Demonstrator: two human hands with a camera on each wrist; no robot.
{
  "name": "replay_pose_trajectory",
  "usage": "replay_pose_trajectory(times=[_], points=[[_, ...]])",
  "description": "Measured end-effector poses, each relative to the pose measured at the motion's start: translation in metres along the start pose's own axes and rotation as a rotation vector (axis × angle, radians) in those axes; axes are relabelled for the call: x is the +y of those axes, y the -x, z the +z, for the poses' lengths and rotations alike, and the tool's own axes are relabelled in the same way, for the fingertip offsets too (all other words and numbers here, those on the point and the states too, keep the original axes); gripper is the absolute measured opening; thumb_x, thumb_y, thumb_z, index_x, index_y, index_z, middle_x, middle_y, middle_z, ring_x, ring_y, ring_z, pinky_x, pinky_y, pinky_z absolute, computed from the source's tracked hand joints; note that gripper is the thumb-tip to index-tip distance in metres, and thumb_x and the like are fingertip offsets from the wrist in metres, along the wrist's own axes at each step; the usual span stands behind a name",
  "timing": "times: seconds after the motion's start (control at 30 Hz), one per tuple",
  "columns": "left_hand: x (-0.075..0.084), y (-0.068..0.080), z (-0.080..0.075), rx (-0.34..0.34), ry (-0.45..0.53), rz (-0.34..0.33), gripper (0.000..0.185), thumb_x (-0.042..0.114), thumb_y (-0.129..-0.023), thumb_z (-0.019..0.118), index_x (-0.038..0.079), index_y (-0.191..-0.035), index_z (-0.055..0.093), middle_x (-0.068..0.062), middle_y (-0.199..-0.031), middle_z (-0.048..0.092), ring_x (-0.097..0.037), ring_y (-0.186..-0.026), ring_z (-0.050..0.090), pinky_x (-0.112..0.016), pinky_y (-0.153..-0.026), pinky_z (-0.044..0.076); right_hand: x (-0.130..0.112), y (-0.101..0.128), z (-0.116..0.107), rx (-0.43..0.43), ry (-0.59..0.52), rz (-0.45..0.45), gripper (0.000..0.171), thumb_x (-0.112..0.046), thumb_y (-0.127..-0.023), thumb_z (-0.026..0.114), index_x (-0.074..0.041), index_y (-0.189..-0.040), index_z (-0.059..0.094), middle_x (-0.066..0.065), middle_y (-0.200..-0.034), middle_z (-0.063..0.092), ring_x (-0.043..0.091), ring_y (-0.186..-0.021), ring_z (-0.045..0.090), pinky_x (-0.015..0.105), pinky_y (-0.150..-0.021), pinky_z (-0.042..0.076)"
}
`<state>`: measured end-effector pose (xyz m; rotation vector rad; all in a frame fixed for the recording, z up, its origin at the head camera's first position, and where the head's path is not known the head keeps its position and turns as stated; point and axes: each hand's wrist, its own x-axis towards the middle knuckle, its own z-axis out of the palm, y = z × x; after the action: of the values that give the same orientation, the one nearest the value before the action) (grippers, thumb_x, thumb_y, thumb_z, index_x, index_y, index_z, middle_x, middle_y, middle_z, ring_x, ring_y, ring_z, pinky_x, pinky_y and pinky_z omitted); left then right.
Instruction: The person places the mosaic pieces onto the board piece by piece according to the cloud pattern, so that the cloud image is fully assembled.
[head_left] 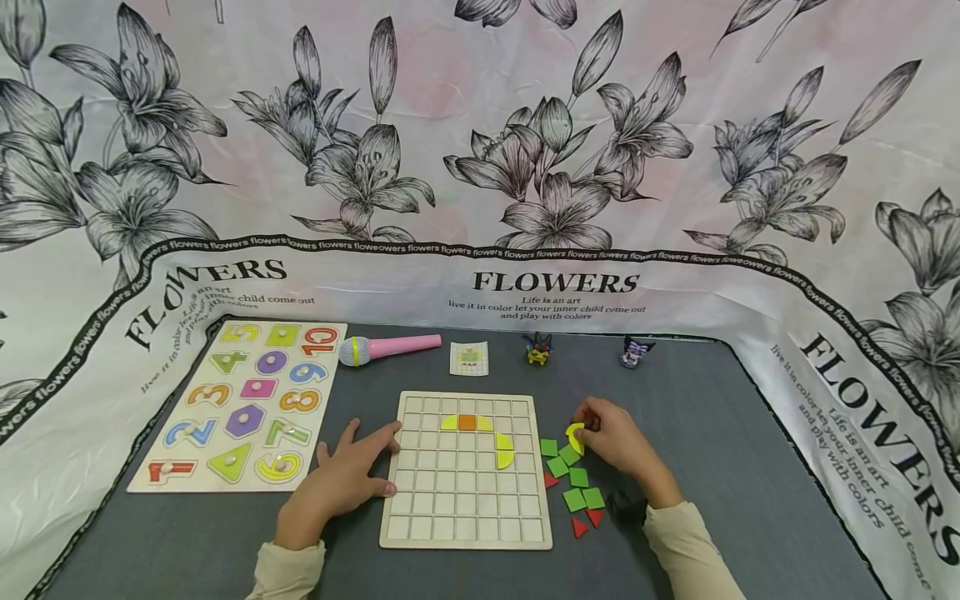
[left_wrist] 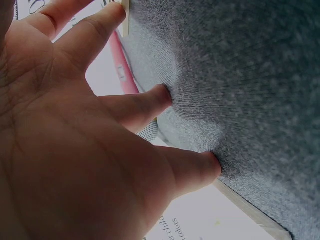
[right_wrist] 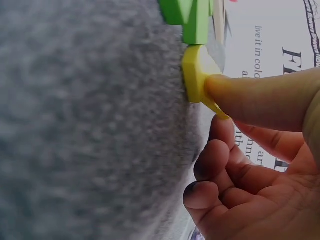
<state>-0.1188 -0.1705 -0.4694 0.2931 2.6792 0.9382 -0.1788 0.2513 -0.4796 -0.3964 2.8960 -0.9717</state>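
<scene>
My right hand [head_left: 615, 437] pinches a yellow curved-edge piece [head_left: 575, 438] between thumb and fingers, just right of the wooden grid board [head_left: 450, 504]. In the right wrist view, the yellow piece [right_wrist: 192, 75] is low by the grey cloth, beside green pieces [right_wrist: 196, 25]. My left hand [head_left: 341, 479] lies spread at the board's left edge, its thumb and a finger touching that edge; in the left wrist view, other fingertips press the cloth. On the board sit an orange square [head_left: 467, 422], yellow quarter-round pieces [head_left: 449, 422] on either side of it, and two more yellow pieces [head_left: 505, 460] lower right.
Several green squares [head_left: 573, 500] and red triangles [head_left: 580, 527] lie right of the board. Behind it are a small pattern card [head_left: 468, 358], a pink toy microphone [head_left: 397, 344] and two figurines [head_left: 537, 350]. A number-and-shape puzzle board [head_left: 210, 417] lies at left.
</scene>
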Motion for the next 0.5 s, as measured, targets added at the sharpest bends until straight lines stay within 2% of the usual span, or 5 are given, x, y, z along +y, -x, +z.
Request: replay_pose_trajectory(times=[0.23, 0.5], points=[[-0.001, 0.0, 0.0, -0.001, 0.001, 0.006, 0.071, 0.015, -0.083, 0.092, 0.017, -0.147, 0.061, -0.009, -0.151, 0.061, -0.057, -0.157, 0.011, -0.091, -0.107, -0.003, -0.01, -0.006, -0.003, -0.002, -0.017, -0.001, 0.006, 0.002, -0.096, 0.073, -0.002, -0.099, 0.071, 0.002, -0.085, 0.061, 0.019, -0.075, 0.054, 0.035, -0.066, 0.047], [-0.002, 0.0, 0.0, 0.002, -0.006, 0.006, 0.063, 0.015, -0.084, 0.092, 0.019, -0.139, 0.064, -0.011, -0.154, 0.059, -0.057, -0.157, 0.012, -0.09, -0.108, -0.002, -0.033, -0.016, 0.005, -0.041, -0.06, -0.083, 0.006, 0.0, -0.099, 0.071, -0.003, -0.103, 0.073, 0.0, -0.086, 0.061, 0.016, -0.075, 0.053, 0.034, -0.066, 0.046]])
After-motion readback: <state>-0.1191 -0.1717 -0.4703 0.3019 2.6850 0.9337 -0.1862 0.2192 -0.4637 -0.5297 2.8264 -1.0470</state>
